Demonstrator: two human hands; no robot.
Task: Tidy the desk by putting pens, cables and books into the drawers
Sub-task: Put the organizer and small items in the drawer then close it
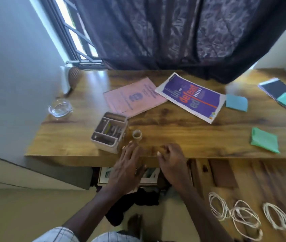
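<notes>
purple book (pixel 191 97) (flat) lies on desk (pixel 173 135)

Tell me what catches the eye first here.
A purple booklet with orange lettering lies on the desk, a pink booklet to its left. The left hand and right hand hover at the front edge, holding nothing. Three coiled white cables lie at bottom right.

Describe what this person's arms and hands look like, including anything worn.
The left forearm and right forearm are bare. A pale checked sleeve shows at the left arm's upper end. The left hand and right hand wear no gloves; no watch shows, and blur hides any ring.
</notes>
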